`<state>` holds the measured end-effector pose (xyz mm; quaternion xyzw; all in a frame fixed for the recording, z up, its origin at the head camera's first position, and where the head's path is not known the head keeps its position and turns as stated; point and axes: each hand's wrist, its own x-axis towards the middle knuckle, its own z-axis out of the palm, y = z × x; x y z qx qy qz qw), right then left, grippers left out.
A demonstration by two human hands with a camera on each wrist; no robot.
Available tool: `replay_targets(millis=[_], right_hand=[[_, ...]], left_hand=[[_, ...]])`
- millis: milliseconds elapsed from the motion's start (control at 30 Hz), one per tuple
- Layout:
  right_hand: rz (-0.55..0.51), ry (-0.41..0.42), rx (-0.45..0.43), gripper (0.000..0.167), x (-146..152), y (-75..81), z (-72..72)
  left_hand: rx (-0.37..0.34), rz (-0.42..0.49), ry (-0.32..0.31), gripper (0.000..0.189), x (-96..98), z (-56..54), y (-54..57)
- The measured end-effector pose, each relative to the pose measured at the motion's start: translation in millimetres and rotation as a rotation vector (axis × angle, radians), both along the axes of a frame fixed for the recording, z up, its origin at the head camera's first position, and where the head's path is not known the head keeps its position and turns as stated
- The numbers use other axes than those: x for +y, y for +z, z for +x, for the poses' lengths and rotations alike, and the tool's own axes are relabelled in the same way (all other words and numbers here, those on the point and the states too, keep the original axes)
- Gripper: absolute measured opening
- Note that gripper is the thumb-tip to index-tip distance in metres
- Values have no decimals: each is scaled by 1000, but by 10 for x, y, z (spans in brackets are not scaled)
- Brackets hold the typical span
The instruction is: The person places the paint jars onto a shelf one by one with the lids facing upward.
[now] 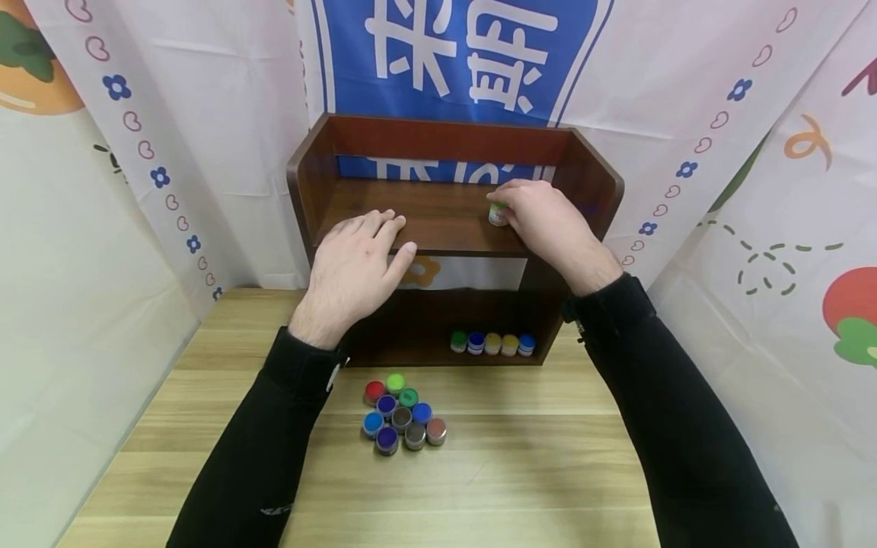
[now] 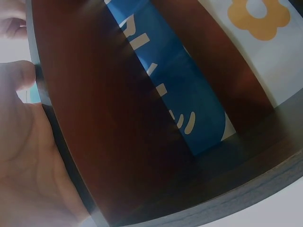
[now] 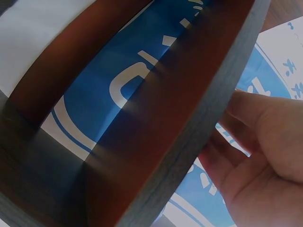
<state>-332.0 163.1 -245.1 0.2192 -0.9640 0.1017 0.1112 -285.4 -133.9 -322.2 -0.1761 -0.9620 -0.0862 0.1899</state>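
My right hand [image 1: 548, 224] pinches a small paint jar [image 1: 498, 215] with a light green lid, at the right part of the brown shelf unit's upper board [image 1: 438, 228]. In the right wrist view, the right hand [image 3: 265, 156] shows beyond the board's edge; the jar is hidden there. Fingers extended, my left hand [image 1: 359, 266] rests at the left front of that same board. The left wrist view has the left hand [image 2: 28, 156] beside the board edge, partly cut off by the frame.
Several small jars [image 1: 492, 344] with green, blue and yellow lids stand in a row at the lower shelf's right. On the wooden table [image 1: 521, 464], in front of the unit, several more jars [image 1: 401, 419] form a cluster. Printed white cloth [image 1: 226, 114] hangs behind and at the sides.
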Motion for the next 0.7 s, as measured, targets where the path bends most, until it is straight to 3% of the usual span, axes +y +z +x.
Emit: replay_targets(millis=[433,700], right_hand=[[36,-25,8,41,-39,-17,12],[-1,6,38,48,-8,-4,160]], left_hand=[[6,-4,2,70,-6,-1,-7],[6,-4,4,70,-1,-3,-4]])
